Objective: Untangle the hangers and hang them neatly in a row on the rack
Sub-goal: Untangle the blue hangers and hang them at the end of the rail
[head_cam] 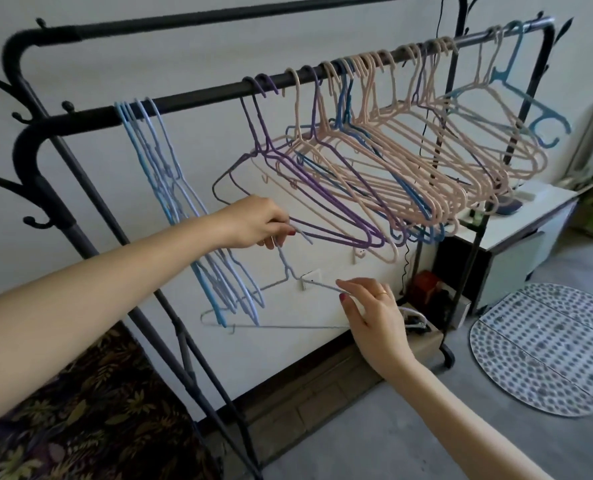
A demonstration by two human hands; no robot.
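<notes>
Between both hands point(322, 265), a thin pale-lilac hanger point(289, 271).

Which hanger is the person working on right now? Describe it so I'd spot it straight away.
Start at the black rack and drop below its rail to the two hands. The pale lilac hanger hangs between them, left hand pinching its hook, right hand on its shoulder. Unlike every neighbour, it isn't hooked on the rail.
</notes>
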